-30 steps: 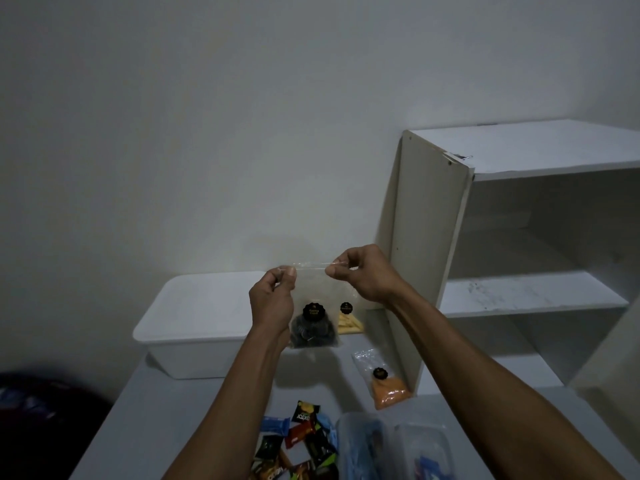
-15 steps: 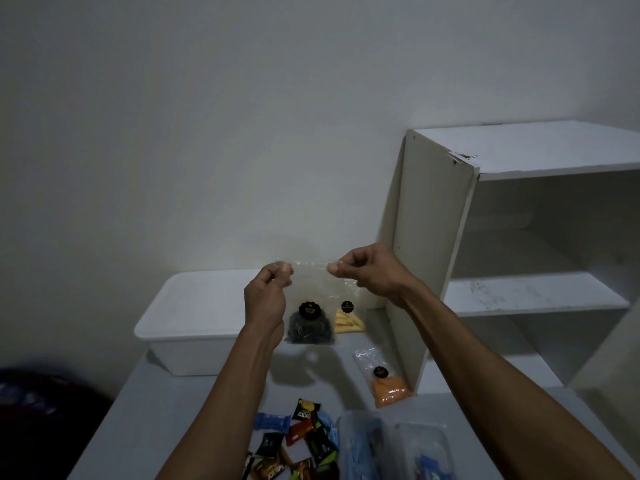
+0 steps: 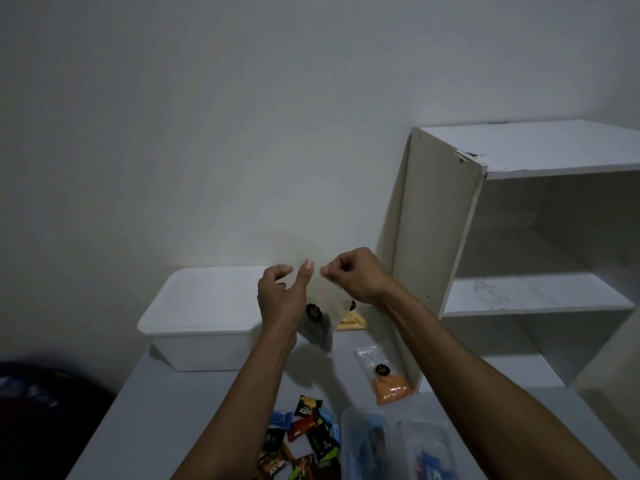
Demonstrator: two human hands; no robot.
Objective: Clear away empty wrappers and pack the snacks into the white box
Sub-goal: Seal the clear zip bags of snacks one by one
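A clear zip bag of dark snacks (image 3: 317,329) with a black round sticker hangs in the air, tilted and blurred. My right hand (image 3: 356,277) pinches its top edge. My left hand (image 3: 280,296) is beside the bag, thumb up and fingers spread, holding nothing. The white box (image 3: 207,306) stands behind on the table with its lid on. A bag of yellow sticks (image 3: 351,322) lies behind the hands. A bag of orange snacks (image 3: 391,386) rests by the shelf's foot. A pile of small coloured wrapped snacks (image 3: 304,441) lies near the front edge.
A white shelf unit (image 3: 433,237) stands on the right, its side panel close to my right arm. Two clear plastic containers (image 3: 398,445) with blue items sit at the front. A dark bundle (image 3: 41,410) lies low on the left, off the grey table (image 3: 166,420).
My left hand has let go of the bag's top edge and its fingers have spread. The bag now hangs from my right hand alone and has swung down to the left.
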